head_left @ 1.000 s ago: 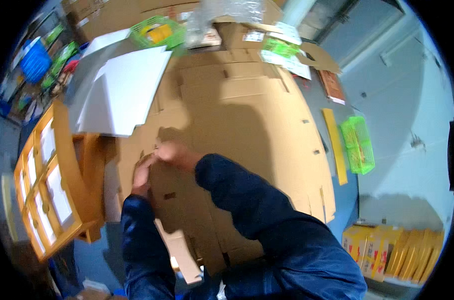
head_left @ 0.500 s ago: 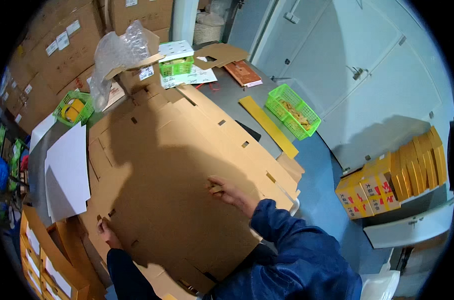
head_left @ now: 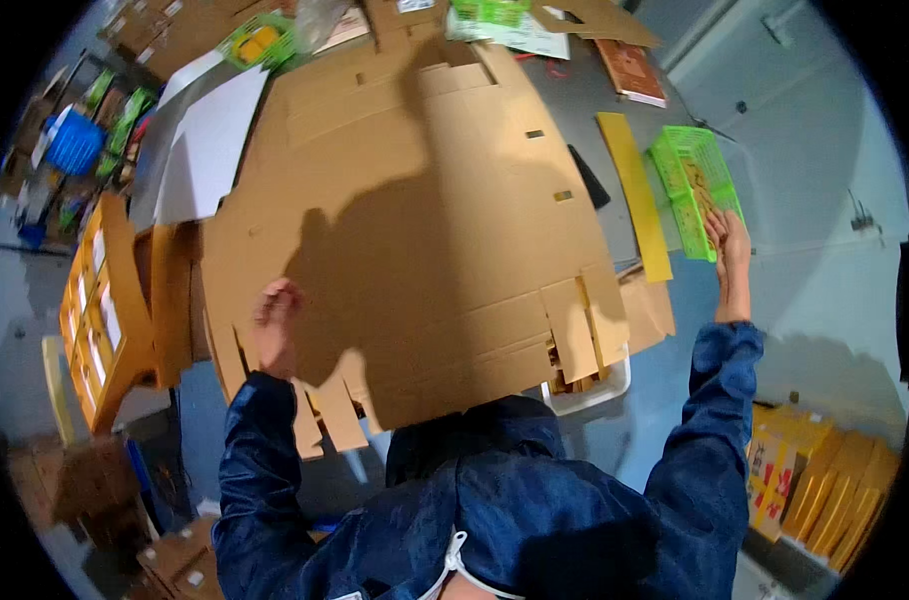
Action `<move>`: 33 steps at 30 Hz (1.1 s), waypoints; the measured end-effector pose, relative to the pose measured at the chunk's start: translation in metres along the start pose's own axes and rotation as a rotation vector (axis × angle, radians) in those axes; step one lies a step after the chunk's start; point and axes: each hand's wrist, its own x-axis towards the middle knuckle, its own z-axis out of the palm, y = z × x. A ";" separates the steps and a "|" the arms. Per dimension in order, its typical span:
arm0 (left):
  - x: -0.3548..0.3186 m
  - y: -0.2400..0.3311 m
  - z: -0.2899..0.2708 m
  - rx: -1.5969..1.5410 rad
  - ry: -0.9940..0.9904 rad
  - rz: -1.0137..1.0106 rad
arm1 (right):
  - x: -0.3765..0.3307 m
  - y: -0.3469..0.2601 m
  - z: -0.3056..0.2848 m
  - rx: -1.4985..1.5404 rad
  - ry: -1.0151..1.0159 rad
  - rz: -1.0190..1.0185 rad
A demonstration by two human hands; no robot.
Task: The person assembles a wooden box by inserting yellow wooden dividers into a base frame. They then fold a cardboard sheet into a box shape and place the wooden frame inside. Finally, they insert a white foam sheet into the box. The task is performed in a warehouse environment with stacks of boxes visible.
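Note:
A large flat cardboard sheet (head_left: pixel 375 240) with small slots and cut flaps spreads over the table in front of me. My left hand (head_left: pixel 278 318) is above its left part, fingers bent and smeared by motion, so whether it holds anything is unclear. Out to the right, my right hand (head_left: pixel 731 240) reaches over the near end of a green plastic basket (head_left: pixel 665 160). Its fingers are stretched out and slightly apart over small yellow-brown pieces (head_left: pixel 699 183) lying inside; no held piece shows in them.
A long yellow strip (head_left: pixel 633 195) lies between sheet and basket. White sheets (head_left: pixel 207 140) rest on the left, above an orange-brown cardboard holder (head_left: pixel 100 315). A brown book-like item (head_left: pixel 631 70) is at the far right. A white bin (head_left: pixel 620 385) sits under the sheet's near right corner.
My right hand, which pinched a small brown piece over the cardboard, has swung right to the green basket. My left hand has shifted over the sheet, and the whole view has turned.

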 end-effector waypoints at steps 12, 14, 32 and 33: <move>-0.250 -0.034 0.173 -1.320 0.290 -1.072 | -0.289 0.120 0.157 -0.649 -1.418 -0.277; -0.251 -0.046 0.191 -1.395 0.307 -1.023 | -0.314 0.123 0.163 -0.707 -1.578 -0.551; -0.229 -0.034 0.214 -1.460 0.023 -0.901 | -0.343 0.165 0.159 -0.699 -1.613 -0.575; -0.231 -0.031 0.208 -1.324 0.015 -0.987 | -0.332 0.161 0.154 -0.490 -1.476 -0.472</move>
